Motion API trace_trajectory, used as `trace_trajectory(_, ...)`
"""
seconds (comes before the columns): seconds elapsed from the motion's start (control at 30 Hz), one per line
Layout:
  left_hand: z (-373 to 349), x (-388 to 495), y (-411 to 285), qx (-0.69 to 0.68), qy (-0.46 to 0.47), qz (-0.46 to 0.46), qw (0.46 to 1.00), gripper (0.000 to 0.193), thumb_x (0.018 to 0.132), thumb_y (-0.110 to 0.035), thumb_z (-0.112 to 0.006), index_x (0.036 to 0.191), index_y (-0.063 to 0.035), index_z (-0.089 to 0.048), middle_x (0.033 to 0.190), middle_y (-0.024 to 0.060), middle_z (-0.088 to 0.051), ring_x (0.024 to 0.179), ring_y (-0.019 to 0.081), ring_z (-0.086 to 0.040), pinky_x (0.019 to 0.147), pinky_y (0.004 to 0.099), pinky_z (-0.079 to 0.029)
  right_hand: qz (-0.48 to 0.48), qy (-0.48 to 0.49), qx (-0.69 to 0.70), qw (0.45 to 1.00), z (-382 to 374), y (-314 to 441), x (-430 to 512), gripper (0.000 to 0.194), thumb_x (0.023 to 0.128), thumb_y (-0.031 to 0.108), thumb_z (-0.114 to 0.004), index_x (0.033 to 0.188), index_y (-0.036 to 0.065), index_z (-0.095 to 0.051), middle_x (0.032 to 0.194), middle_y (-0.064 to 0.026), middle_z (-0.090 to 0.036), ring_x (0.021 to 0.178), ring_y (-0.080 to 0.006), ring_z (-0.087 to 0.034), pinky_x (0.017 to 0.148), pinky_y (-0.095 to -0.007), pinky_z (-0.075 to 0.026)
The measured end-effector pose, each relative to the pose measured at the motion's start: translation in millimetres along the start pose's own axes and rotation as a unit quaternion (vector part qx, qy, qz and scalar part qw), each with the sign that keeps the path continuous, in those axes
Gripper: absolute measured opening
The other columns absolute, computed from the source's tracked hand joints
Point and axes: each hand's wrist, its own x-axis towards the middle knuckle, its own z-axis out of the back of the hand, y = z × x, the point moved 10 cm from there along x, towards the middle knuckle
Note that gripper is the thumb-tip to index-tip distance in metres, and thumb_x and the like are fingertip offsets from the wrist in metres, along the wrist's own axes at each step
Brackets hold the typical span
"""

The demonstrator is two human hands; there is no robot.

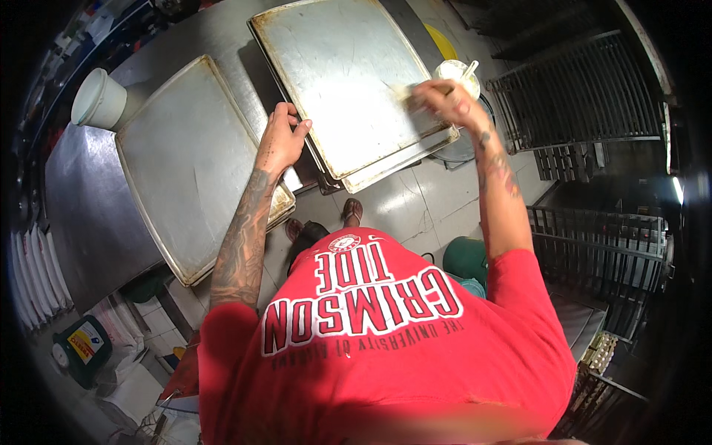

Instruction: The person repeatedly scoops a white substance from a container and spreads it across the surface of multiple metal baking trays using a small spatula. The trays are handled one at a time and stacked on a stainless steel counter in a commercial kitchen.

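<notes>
A metal baking tray (345,72) lies on top of a stack in front of me, its rim stained brown. At the stack's left edge is my left hand (285,136), its thumb at the rim and its fingers loosely curled, with nothing seen in them. Over the tray's right side my right hand (448,103) is closed around a small pale brush-like thing (401,92), blurred. Just beyond that hand stands a white tub (453,69) with a pale handle sticking out. A second stack of trays (186,150) sits to the left.
Both stacks rest on a steel table (83,183). A white bucket (100,100) stands at its left. Metal racks (578,94) line the right side. A green bin (466,258) is on the tiled floor (400,194), and a green container (83,350) sits at lower left.
</notes>
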Motion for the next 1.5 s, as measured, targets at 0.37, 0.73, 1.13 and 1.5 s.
trace_trajectory(0.37, 2.1, -18.3, -21.6, -0.008, -0.05, 0.006, 0.999, 0.034, 0.102, -0.027, -0.066, 0.123, -0.0027, -0.057, 0.098, 0.0177, -0.075, 0.096, 0.0388, -0.073, 0.082, 0.0473, -0.055, 0.159, -0.043, -0.344, 0.924, -18.6, 28.1, 96.1, 0.035, 0.098, 0.037, -0.066, 0.117, 0.009, -0.077, 0.097, -0.0169, -0.078, 0.086, -0.0272, -0.076, 0.082, -0.036, -0.061)
trace_trajectory(0.73, 10.0, -23.8, -18.7, 0.047, -0.044, 0.046, 0.997, 0.033, 0.103, -0.028, -0.064, 0.124, -0.0041, -0.056, 0.098, 0.0163, -0.076, 0.095, 0.0417, -0.072, 0.08, 0.0518, -0.055, 0.37, -0.023, -0.341, 0.864, -92.4, 150.7, 139.4, 0.022, 0.095, 0.021, -0.064, 0.11, 0.018, -0.081, 0.099, -0.0135, -0.079, 0.093, -0.0244, -0.076, 0.083, -0.0429, -0.06)
trace_trajectory(1.13, 4.7, -32.2, -27.0, 0.06, -0.038, 0.087, 0.994, 0.032, 0.102, -0.027, -0.064, 0.124, -0.0039, -0.056, 0.096, 0.017, -0.076, 0.093, 0.0417, -0.073, 0.08, 0.0521, -0.056, 0.19, 0.05, -0.028, 0.98, -19.5, 130.5, 260.0, 0.028, 0.102, 0.018, -0.056, 0.118, 0.011, -0.077, 0.112, -0.015, -0.078, 0.094, -0.0297, -0.077, 0.077, -0.0376, -0.061)
trace_trajectory(1.5, 6.5, -24.1, -22.2, 0.01, -0.052, 0.117, 0.992, 0.035, 0.102, -0.027, -0.065, 0.124, 0.0001, -0.061, 0.093, 0.0156, -0.077, 0.083, 0.0327, -0.075, 0.078, 0.0447, -0.056, 0.132, -0.203, -0.063, 0.968, 59.7, 82.3, 275.5, 0.033, 0.102, 0.036, -0.056, 0.107, 0.012, -0.08, 0.097, -0.0127, -0.079, 0.093, -0.0304, -0.076, 0.084, -0.0421, -0.059)
